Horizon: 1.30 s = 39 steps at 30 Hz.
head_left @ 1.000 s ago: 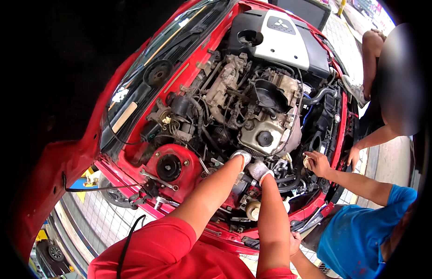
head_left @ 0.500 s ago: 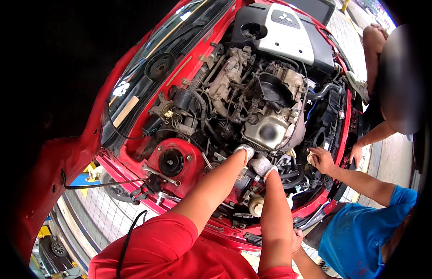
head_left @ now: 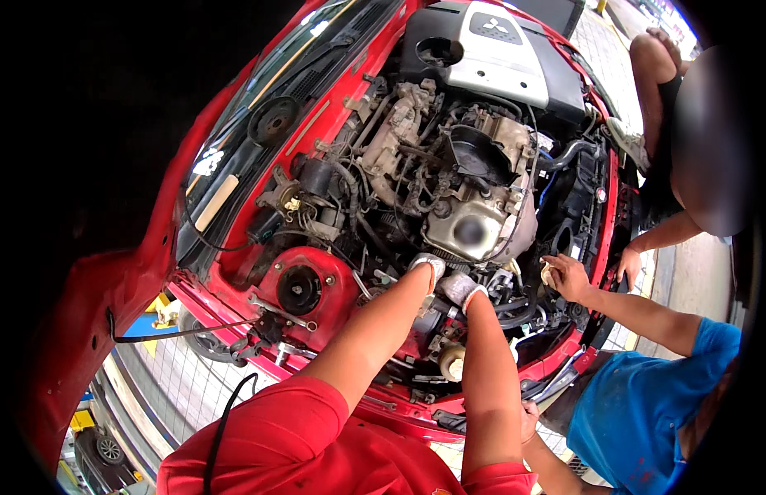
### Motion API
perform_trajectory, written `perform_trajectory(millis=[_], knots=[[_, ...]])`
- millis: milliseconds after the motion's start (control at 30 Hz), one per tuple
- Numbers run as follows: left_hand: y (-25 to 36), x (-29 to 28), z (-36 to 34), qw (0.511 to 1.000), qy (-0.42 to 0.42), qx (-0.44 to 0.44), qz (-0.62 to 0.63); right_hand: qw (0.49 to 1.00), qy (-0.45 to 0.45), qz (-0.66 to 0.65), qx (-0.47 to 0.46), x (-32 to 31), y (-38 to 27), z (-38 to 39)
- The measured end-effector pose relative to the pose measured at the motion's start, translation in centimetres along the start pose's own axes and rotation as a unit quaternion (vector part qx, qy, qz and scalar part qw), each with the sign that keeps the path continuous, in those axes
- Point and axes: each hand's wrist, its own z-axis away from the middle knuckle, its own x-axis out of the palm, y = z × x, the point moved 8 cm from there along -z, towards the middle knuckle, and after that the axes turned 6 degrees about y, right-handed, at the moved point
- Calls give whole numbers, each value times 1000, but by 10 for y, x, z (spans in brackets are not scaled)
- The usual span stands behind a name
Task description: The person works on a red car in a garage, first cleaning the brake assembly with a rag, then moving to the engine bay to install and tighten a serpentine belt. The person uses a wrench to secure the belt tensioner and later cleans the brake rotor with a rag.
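Note:
Below the metal engine cover (head_left: 498,233) with its round cap, my left hand (head_left: 426,269) in a pale glove reaches down beside a ribbed belt (head_left: 445,259). Just to its lower right, my right hand (head_left: 460,289), also gloved, is bent in among hoses and fittings. The fingers of both hands look curled, but their tips and whatever they grip are hidden. A red strut tower (head_left: 333,285) with a black centre is left of them, spanners (head_left: 280,316) lying on it. A brass-coloured canister (head_left: 451,363) sits below my right hand.
A blue-shirted co-worker (head_left: 622,404) at the right has one hand (head_left: 566,277) on a small pale object near the radiator. Another person (head_left: 655,82) crouches at upper right, a hand at the front edge. The raised red bonnet (head_left: 94,330) borders the left. A silver-and-black plastic cover (head_left: 490,70) rests atop.
The view has shifted slightly. Both my hands remain at almost the same spot among the engine parts, and the two co-workers have barely moved.

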Motion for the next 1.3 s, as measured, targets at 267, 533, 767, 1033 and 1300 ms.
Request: perform_trajectory(millis=[267, 533, 767, 1033, 1300], knots=[[-8, 3, 5, 986, -10, -72, 153, 995, 76, -71, -6, -16, -11, 9], [-3, -7, 25, 972, 10, -98, 215, 982, 56, -126, 126, 5, 14, 4], [-5, -6, 14, 978, -29, -83, 187, 998, -13, -62, 24, -1, 2, -4], [-10, 6, 7, 982, -32, -75, 168, 986, 1, -141, 89, 2, 6, 3], [-5, 7, 8, 977, -36, -85, 194, 983, 18, -102, 155, -1, 8, 16]])
